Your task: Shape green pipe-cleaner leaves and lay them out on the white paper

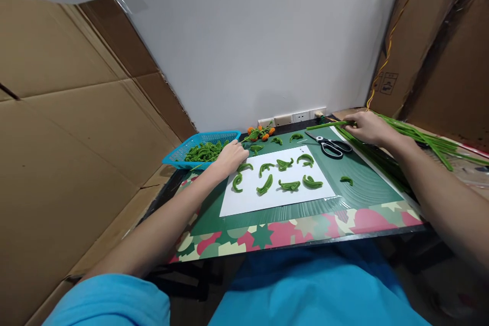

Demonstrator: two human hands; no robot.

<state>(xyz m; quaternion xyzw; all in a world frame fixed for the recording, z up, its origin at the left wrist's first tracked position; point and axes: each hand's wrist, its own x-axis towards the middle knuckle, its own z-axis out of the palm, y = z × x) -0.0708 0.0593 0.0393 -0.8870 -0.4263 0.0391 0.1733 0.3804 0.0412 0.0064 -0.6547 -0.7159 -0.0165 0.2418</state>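
My left hand (234, 157) rests at the upper left corner of a white sheet of paper (248, 205), its fingers curled; what they hold, if anything, is hidden. Just beyond it lies a bunch of orange flowers (263, 134) with green stems. On the paper sit several curled leaf shapes (289, 185) of fuzzy green pipe cleaner. At the far right, my right hand (364, 127) pinches green pipe cleaners (330, 125), whose ends stick out to the left. Below that hand, more long green pipe cleaners (385, 163) lie in a bundle.
Black-handled scissors (332, 147) lie open between paper and right hand. A blue basket (179, 154) of green pieces stands back left. A small green curl (346, 181) lies on the green mat (367, 196). Sockets (301, 117) line the wall; cardboard (76, 137) flanks the table.
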